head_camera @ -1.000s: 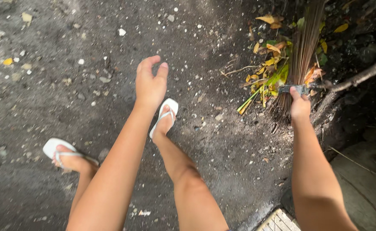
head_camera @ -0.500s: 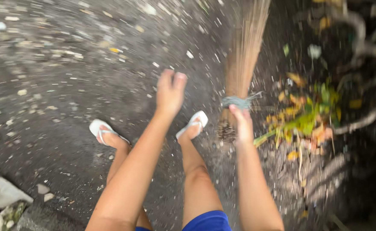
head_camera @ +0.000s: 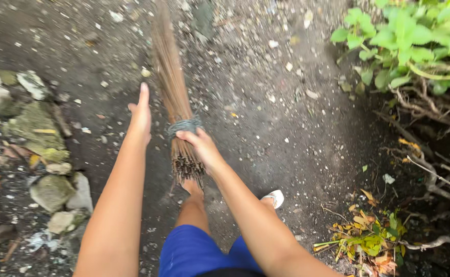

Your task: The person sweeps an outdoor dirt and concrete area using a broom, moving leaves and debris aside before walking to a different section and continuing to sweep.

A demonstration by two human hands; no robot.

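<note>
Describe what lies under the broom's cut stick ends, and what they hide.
Under the broom stub ends, held by the right hand, a bare leg shows against dark soil. The foot on that leg is covered, so its sandal cannot be seen.

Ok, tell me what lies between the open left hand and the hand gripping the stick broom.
In the head view, only the stick broom's bristle bundle lies between the left hand and the right hand, with dark ground beneath.
</note>
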